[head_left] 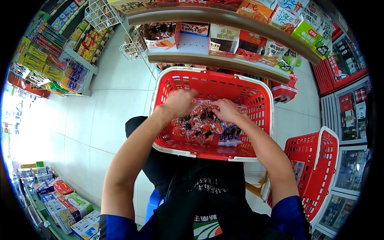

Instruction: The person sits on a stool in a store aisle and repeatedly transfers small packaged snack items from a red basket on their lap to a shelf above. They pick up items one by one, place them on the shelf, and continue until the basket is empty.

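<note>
Inside a red shopping basket (216,83) with a white rim, small clear-wrapped snack packets (202,125) lie in a loose pile, dark-blue packets (231,135) at its right side. The right hand (227,111) reaches in from the right, its grip bent down against the pile's upper right edge; whether its fingers are clamped on a packet cannot be told. The left hand (179,103) is above the pile's upper left, its grip curled and blurred, so its hold cannot be told either.
</note>
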Tool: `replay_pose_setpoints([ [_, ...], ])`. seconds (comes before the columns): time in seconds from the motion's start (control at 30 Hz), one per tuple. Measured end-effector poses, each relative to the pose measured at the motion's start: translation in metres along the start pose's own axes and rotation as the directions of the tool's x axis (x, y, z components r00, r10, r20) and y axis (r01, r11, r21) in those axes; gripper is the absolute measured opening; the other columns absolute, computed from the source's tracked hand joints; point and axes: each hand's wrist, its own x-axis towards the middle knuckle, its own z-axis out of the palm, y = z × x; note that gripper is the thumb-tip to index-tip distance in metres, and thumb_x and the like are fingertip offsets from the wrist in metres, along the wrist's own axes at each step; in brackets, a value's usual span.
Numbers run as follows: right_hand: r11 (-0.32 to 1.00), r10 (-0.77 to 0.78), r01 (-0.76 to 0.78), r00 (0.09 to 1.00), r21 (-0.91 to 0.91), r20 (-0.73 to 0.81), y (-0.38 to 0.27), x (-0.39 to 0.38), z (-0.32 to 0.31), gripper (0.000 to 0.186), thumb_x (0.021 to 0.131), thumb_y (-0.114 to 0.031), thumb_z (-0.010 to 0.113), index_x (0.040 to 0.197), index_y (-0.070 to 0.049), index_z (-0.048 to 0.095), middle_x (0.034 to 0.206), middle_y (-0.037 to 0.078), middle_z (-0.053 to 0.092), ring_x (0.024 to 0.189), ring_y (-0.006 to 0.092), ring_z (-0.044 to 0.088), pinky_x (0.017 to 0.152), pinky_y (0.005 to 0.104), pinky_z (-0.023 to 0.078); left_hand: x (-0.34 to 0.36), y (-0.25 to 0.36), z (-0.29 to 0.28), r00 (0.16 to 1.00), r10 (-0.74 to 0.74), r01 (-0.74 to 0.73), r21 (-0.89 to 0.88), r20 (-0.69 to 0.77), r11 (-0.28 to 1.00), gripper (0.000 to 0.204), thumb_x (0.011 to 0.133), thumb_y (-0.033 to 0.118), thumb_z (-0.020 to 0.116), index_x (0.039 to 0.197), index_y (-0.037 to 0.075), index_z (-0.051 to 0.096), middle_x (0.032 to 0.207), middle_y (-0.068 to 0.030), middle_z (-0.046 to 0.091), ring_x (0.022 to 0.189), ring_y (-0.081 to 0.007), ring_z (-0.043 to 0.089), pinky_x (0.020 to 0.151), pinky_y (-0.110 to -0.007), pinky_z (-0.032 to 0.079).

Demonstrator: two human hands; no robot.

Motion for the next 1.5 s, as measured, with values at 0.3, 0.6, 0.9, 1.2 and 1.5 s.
replay_pose_setpoints([
  [0.3,0.962,-0.045,0.042,0.999,-0.269,-0.005,0.023,0.008,0.060,0.099,0.074,-0.026,0.081,0.155,-0.013,0.024,0.155,0.021,0.029,0.133,0.0416,0.045,0.105,0.0503,0.046,0.024,0.004,0.106,0.921,0.029,0.024,-0.130,0.389,0.991,0.055,0.084,0.033,0.073,0.121,-0.004,0.057,0.109,-0.0285,0.067,0.106,-0.0426,0.065,0.093,-0.049,0.051],
  [0.6,0.982,0.052,-0.060,0.997,-0.178,-0.053,0.024,0.012,0.047,0.097,0.071,-0.025,0.084,0.149,-0.013,0.029,0.146,0.023,0.037,0.118,0.0427,0.057,0.099,0.0498,0.050,0.028,-0.001,0.128,0.931,0.047,0.070,-0.301,0.363,0.951,0.065,0.079,0.038,0.076,0.125,-0.004,0.056,0.113,-0.0276,0.067,0.108,-0.0413,0.064,0.094,-0.048,0.051],
  [0.9,0.887,-0.022,0.075,0.992,0.456,-0.120,0.041,0.023,0.032,0.071,0.075,-0.019,0.085,0.133,-0.001,0.049,0.107,0.015,0.070,0.098,0.0286,0.068,0.087,0.0380,0.053,0.025,0.000,0.103,0.959,0.032,0.097,-0.430,0.282,0.898,0.056,0.083,0.033,0.072,0.127,0.003,0.057,0.107,-0.0225,0.070,0.103,-0.0378,0.066,0.091,-0.045,0.051],
  [1.2,0.619,-0.169,0.250,0.968,0.744,-0.186,-0.003,-0.037,-0.061,0.017,0.093,-0.015,0.071,0.103,-0.001,0.069,0.088,0.001,0.071,0.074,0.0028,0.060,0.063,0.0235,0.048,-0.018,0.024,-0.013,0.997,0.081,-0.075,-0.336,0.004,0.939,0.026,0.092,0.022,0.066,0.108,0.002,0.061,0.092,-0.0230,0.070,0.087,-0.0427,0.066,0.078,-0.050,0.052],
  [1.5,0.447,-0.060,0.610,0.750,0.654,-0.659,-0.081,0.007,-0.128,0.021,0.094,-0.013,0.070,0.108,0.002,0.072,0.093,0.008,0.074,0.081,0.0116,0.069,0.077,0.0258,0.056,-0.020,-0.016,-0.078,0.587,-0.206,-0.229,-0.405,-0.783,0.885,0.032,0.090,0.010,0.067,0.120,0.002,0.059,0.112,-0.0178,0.066,0.099,-0.0341,0.066,0.081,-0.041,0.055],
])
